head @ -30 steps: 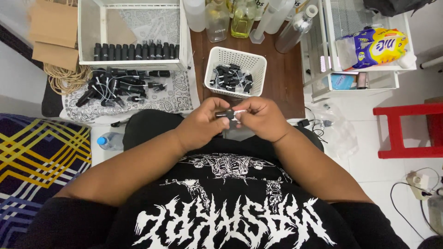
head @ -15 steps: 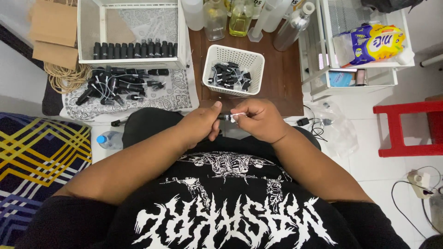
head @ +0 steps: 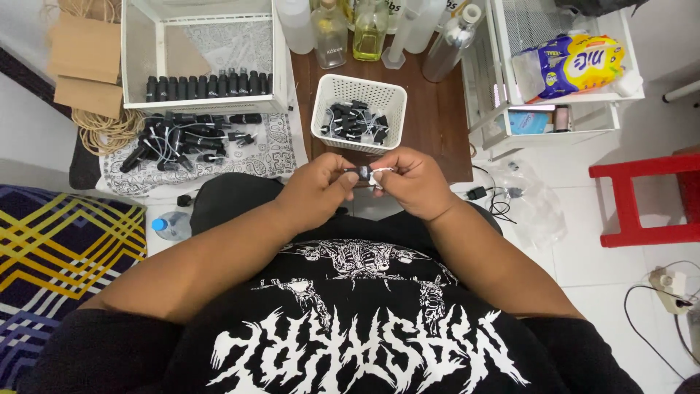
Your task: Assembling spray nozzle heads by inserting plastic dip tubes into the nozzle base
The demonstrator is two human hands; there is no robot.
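My left hand [head: 315, 188] and my right hand [head: 410, 182] meet in front of my chest, fingertips together. Between them they pinch a small black sprayer cap [head: 359, 172] with a white piece at its right end. Just beyond my hands stands a white perforated basket [head: 357, 95] holding several black caps. Further left, loose black sprayer parts [head: 179, 142] lie on a patterned cloth. Behind them a row of small black bottles [head: 208, 85] stands inside a white open crate.
Clear and yellow bottles [head: 368, 29] stand at the back of the brown table [head: 430, 124]. A white shelf unit [head: 554, 87] with a yellow-and-blue package is at right, a red stool [head: 642, 197] beyond it. Brown paper bags [head: 84, 66] and cord lie left.
My hands have shifted slightly and moved a little apart, with the small cap now stretched between the fingertips. Nothing else has moved.
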